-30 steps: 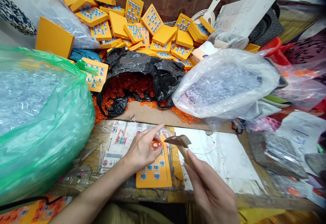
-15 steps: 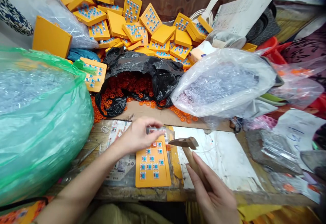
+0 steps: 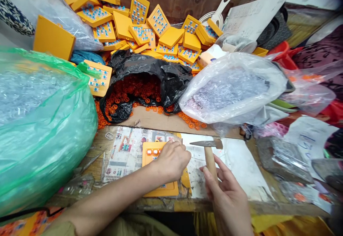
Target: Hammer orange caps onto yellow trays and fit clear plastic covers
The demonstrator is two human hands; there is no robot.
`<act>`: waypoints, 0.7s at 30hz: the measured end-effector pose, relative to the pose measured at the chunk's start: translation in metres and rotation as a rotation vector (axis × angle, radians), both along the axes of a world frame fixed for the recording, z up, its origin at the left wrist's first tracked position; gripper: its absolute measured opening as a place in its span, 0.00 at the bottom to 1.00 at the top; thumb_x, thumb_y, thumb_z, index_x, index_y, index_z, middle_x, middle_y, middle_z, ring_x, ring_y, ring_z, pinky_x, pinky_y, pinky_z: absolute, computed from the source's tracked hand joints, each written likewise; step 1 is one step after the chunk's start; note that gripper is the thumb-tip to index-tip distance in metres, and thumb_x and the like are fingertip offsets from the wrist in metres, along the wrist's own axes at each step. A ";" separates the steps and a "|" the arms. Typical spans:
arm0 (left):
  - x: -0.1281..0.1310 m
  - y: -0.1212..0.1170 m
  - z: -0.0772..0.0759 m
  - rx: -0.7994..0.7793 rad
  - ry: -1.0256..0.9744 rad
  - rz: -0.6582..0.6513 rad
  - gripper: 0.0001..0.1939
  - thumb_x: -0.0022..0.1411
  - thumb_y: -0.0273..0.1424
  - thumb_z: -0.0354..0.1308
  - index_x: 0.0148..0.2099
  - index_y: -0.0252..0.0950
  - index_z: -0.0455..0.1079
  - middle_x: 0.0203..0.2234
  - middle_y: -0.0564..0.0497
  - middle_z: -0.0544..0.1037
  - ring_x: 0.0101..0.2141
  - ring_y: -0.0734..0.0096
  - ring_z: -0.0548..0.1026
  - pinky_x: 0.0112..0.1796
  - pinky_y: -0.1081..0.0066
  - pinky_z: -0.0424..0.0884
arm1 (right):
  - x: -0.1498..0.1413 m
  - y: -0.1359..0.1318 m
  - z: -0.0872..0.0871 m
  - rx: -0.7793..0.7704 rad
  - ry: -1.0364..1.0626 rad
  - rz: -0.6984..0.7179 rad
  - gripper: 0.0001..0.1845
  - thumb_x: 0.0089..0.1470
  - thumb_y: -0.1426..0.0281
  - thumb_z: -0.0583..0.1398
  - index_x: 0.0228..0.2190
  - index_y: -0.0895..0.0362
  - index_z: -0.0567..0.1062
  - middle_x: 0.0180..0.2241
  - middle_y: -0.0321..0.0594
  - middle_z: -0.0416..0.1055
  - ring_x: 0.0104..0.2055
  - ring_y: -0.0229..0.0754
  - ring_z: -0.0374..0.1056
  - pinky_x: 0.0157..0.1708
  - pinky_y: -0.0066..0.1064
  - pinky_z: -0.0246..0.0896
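Observation:
A yellow plastic board (image 3: 150,149) with small blue and orange pieces lies on the printed paper at the bench's near edge. My left hand (image 3: 171,161) rests on top of it with the fingers curled, covering most of the board; what it pinches is hidden. My right hand (image 3: 227,196) grips the wooden handle of a small hammer (image 3: 209,148), whose metal head hovers just right of the board.
A black bag (image 3: 160,75) spills orange rings (image 3: 120,103) onto cardboard behind the board. A big green bag (image 3: 45,121) of clear parts fills the left. A clear bag (image 3: 233,85) lies right. Several yellow boards (image 3: 150,28) are piled at the back.
My left hand moved from the board's top edge to its right side and now covers it. The hammer swung upright and shifted slightly right.

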State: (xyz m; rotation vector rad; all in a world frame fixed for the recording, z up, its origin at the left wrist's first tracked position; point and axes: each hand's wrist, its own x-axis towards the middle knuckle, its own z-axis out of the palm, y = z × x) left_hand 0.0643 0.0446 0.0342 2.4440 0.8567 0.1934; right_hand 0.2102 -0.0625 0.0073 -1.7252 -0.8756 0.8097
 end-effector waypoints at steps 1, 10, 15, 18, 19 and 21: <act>-0.001 0.002 0.000 -0.005 -0.034 0.018 0.09 0.54 0.18 0.55 0.36 0.30 0.74 0.34 0.39 0.80 0.39 0.55 0.76 0.46 0.55 0.71 | -0.003 0.001 0.002 -0.009 0.044 -0.004 0.34 0.48 0.58 0.66 0.56 0.53 0.69 0.36 0.40 0.78 0.20 0.37 0.67 0.15 0.26 0.61; -0.031 -0.003 0.016 -0.471 -0.624 0.298 0.05 0.54 0.20 0.62 0.30 0.32 0.78 0.28 0.48 0.80 0.31 0.68 0.77 0.34 0.72 0.75 | -0.039 0.036 0.034 -0.083 0.583 0.074 0.38 0.40 0.60 0.71 0.52 0.53 0.67 0.16 0.22 0.59 0.12 0.26 0.46 0.10 0.18 0.40; -0.044 -0.038 0.003 0.080 -0.614 0.319 0.14 0.62 0.21 0.55 0.49 0.34 0.73 0.37 0.44 0.79 0.38 0.67 0.78 0.40 0.71 0.75 | -0.054 0.034 0.027 -0.099 0.704 0.127 0.34 0.38 0.62 0.72 0.47 0.51 0.68 0.26 0.28 0.70 0.12 0.23 0.49 0.09 0.16 0.43; -0.047 -0.046 -0.008 0.296 -0.555 0.338 0.29 0.63 0.21 0.52 0.65 0.36 0.55 0.40 0.44 0.80 0.39 0.65 0.78 0.42 0.67 0.75 | -0.062 0.026 0.021 -0.076 0.727 0.091 0.30 0.41 0.62 0.71 0.46 0.51 0.69 0.27 0.29 0.71 0.11 0.22 0.49 0.09 0.16 0.44; -0.049 -0.044 -0.011 0.313 -0.535 0.326 0.32 0.63 0.21 0.52 0.67 0.37 0.50 0.39 0.45 0.80 0.37 0.65 0.78 0.41 0.67 0.75 | -0.062 0.023 0.020 -0.071 0.680 0.083 0.31 0.43 0.61 0.70 0.48 0.51 0.69 0.29 0.31 0.73 0.12 0.23 0.50 0.09 0.17 0.46; -0.052 -0.035 -0.015 0.277 -0.494 0.310 0.35 0.63 0.21 0.51 0.69 0.38 0.44 0.37 0.46 0.79 0.36 0.65 0.78 0.40 0.66 0.76 | -0.055 0.016 0.017 -0.052 0.466 0.074 0.31 0.48 0.60 0.67 0.54 0.51 0.68 0.36 0.38 0.77 0.14 0.27 0.57 0.11 0.20 0.54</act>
